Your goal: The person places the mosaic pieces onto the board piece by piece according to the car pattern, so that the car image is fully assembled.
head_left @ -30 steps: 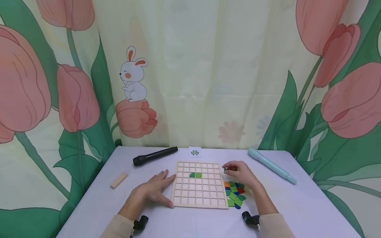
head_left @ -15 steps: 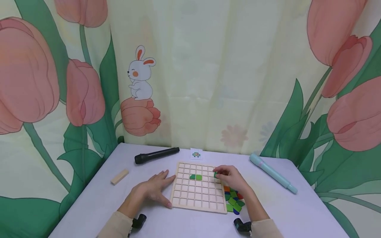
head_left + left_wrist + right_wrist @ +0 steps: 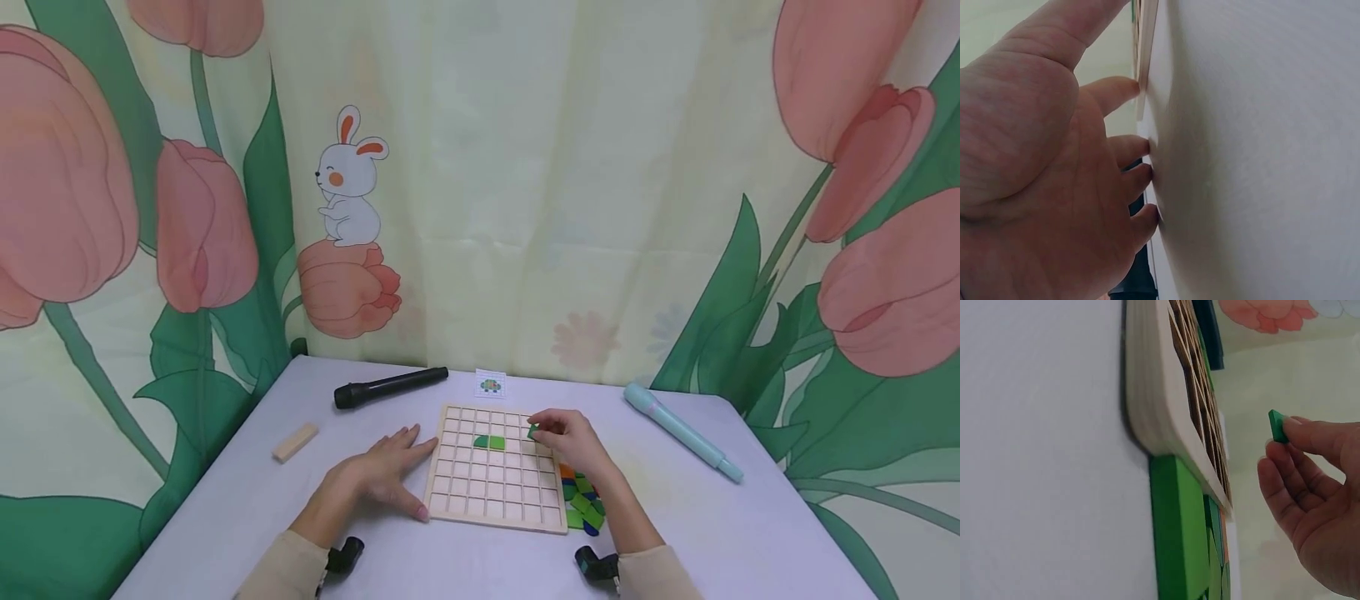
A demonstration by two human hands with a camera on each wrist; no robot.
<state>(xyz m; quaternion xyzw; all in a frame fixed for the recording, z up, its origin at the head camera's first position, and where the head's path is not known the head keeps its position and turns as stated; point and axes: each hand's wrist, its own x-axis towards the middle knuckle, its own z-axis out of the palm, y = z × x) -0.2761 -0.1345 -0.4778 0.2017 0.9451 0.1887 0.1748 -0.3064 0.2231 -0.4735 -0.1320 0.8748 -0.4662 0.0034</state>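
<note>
Firstly, head view: the right hand (image 3: 570,437) pinches a green tile (image 3: 532,432) between its fingers over the right side of the board (image 3: 496,490); the tile's long axis cannot be told here. The left hand (image 3: 386,471) has its fingers straight and spread, touching the board's left edge. On the grid, a dark tile (image 3: 481,442), rounded corner toward the far left, adjoins a light tile (image 3: 497,443) in a left-right row. A heap (image 3: 582,508) of tiles lies along the board's right edge. Left wrist view: one fingertip meets the board's edge; others rest on the tabletop (image 3: 1285,156). Right wrist view: the pinched tile is apart from the board, long axis near vertical, pointed corner uppermost.
</note>
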